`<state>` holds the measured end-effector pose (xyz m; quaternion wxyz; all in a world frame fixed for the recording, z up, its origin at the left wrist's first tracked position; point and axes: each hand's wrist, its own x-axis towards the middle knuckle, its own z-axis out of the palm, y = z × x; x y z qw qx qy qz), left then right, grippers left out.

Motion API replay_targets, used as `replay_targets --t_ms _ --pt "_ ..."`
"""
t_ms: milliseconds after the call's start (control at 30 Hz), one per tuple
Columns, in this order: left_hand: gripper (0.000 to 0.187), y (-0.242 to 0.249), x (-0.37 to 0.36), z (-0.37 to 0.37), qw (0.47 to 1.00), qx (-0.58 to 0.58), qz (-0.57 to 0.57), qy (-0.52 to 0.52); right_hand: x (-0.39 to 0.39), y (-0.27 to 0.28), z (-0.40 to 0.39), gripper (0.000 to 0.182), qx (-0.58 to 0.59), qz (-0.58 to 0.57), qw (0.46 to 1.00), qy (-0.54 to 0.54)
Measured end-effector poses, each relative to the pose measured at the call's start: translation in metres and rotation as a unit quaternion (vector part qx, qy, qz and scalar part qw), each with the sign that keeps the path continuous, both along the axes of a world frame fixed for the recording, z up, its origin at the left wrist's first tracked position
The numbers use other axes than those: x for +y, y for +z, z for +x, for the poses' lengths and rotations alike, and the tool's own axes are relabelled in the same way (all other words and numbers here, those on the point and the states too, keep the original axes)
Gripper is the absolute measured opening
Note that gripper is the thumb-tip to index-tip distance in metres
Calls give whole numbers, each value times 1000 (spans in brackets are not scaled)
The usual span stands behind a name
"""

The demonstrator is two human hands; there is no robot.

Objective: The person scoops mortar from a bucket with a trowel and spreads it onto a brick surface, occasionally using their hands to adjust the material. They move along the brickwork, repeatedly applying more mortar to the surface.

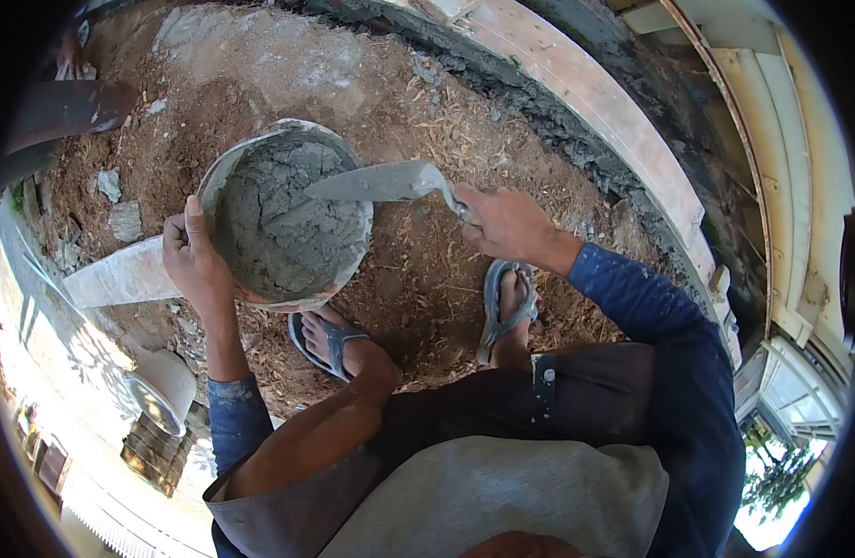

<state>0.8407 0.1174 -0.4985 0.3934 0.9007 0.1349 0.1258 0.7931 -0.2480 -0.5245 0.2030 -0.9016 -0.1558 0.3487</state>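
A round bucket (225, 160) holds wet grey mortar (283, 219) and stands on the soil in front of my feet. My left hand (200, 260) grips the bucket's left rim, thumb up and fingers curled round it. In my right hand (507, 223) is the handle of a pointed trowel (381, 182), to the right of the bucket. The trowel's blade reaches over the bucket's right rim, its tip above the mortar. Some grey mortar smears mark the blade.
A curved row of pale slabs (614, 88) with mortar along its edge runs from top to right. A pale board (120, 274) lies left of the bucket. An empty-looking pail (164, 391) stands lower left. Another person's hand (71, 56) shows at upper left.
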Motion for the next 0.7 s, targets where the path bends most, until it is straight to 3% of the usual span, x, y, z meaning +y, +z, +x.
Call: replay_targets --t_ms 67,133,300,400,500,600,700 --pt "47 1 3 -1 1000 21 4 9 -23 -8 -11 44 -5 0 999 -50" --pt "47 -2 8 -1 1000 17 2 14 -55 -25 -26 41 -99 -66 984 -131" --pt "48 -6 17 2 1000 6 -8 9 -137 -77 -47 38 -73 -123 958 -248" --pt "49 -6 17 2 1000 6 -10 13 -162 -93 -49 39 -133 -176 950 -221" --pt "49 -4 15 2 1000 -4 -16 5 -169 -112 -41 44 -112 -228 934 -250" --pt "50 -4 16 0 1000 3 8 18 -184 -146 -20 37 -87 -227 929 -278" --pt "50 -6 19 -1 1000 8 4 12 -190 -152 -6 43 -111 -208 926 -296"
